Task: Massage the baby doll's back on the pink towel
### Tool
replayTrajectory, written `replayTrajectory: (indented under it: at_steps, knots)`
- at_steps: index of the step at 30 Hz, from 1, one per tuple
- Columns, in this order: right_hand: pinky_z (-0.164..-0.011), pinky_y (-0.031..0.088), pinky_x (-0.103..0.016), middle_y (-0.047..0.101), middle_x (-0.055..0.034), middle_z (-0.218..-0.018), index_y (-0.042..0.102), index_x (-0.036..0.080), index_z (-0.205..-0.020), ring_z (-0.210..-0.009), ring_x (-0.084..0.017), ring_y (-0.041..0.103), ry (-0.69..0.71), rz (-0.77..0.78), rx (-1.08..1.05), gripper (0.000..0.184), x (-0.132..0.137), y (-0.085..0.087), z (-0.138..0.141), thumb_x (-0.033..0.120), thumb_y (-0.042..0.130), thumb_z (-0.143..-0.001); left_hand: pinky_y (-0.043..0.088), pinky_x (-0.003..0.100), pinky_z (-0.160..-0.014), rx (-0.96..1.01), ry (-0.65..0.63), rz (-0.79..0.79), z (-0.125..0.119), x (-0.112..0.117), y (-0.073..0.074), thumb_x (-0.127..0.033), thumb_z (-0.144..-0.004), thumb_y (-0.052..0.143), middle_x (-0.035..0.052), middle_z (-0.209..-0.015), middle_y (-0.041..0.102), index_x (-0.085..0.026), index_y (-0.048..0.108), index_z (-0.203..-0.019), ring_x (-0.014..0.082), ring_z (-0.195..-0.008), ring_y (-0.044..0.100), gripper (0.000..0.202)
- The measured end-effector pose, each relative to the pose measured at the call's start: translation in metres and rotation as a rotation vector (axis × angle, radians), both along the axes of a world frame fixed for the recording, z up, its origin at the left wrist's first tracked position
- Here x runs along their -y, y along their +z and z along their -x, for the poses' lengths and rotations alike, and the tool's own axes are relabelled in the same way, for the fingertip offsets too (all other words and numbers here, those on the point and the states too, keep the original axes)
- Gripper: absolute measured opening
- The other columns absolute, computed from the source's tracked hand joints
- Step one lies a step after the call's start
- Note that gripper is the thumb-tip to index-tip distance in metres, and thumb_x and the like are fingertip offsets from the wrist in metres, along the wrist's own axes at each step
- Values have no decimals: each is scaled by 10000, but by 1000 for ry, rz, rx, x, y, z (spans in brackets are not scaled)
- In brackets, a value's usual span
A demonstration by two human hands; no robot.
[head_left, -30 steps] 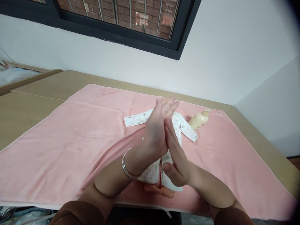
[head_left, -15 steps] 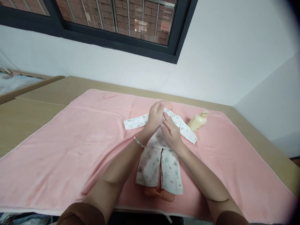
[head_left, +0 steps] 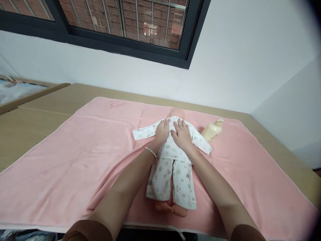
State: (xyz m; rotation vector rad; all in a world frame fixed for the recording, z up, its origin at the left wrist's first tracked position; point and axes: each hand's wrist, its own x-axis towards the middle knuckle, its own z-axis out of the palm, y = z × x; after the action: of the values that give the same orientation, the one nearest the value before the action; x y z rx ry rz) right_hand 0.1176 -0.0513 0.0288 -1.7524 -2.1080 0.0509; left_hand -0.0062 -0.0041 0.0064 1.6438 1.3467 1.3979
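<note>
A baby doll [head_left: 173, 150] in a white printed top and trousers lies on the pink blanket [head_left: 75, 157], its head at the far end and its feet towards me. My left hand [head_left: 163, 130] rests on the left side of the doll's upper body, fingers stretched out, and a bracelet circles that wrist. On the right side of the upper body lies my right hand [head_left: 182, 135], flat with its fingers a little spread. Neither hand holds anything. The doll's sleeves reach out to both sides, and its face cannot be seen.
A pale yellow pump bottle [head_left: 212, 130] lies tilted beside the doll's right-hand sleeve. The blanket covers most of a wooden table [head_left: 85, 92] that meets a white wall [head_left: 225, 67]. Above is a dark-framed window [head_left: 125, 36] with bars outside.
My hands were pressed close together above the doll's chest. Now they are apart and lie lower, on the doll's top, one on each side. The doll's head shows more.
</note>
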Motion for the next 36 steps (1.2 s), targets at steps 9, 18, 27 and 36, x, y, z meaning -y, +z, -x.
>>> replayTrajectory:
  at_steps: [9,18,27,36]
  knots:
    - [-1231,204,-511,425,-118,-1553,512,131,-1446,-1483,-315,298,-15,-24,-8,501,17,5,7,284,353,-996,442,309,-1088,5,2,-52,0,4,-3,-409,-1037,233,106,-1222,710,-147,682,-1130,182,-1183,626,527]
    - [-1219,180,-563,284,-161,-1617,413,108,-1510,-1503,-365,230,-35,9,22,562,-2,4,-6,351,388,-1004,458,336,-1055,45,12,-83,-2,2,-7,-449,-1028,272,101,-1162,725,-161,694,-1070,203,-1132,644,512]
    - [-1189,275,-539,375,-144,-1577,415,149,-1515,-1454,-355,351,-202,59,87,581,21,13,-1,441,362,-1015,477,348,-1044,33,26,-113,-4,-2,-12,-452,-1027,279,88,-1140,732,-182,691,-1056,194,-1122,651,494]
    - [-1199,226,-573,312,-229,-1586,405,78,-1511,-1486,-418,250,-42,-44,181,575,18,3,4,336,416,-998,496,354,-1003,31,27,-161,-5,-5,-15,-406,-1024,295,84,-1073,738,-190,690,-974,198,-1062,666,452]
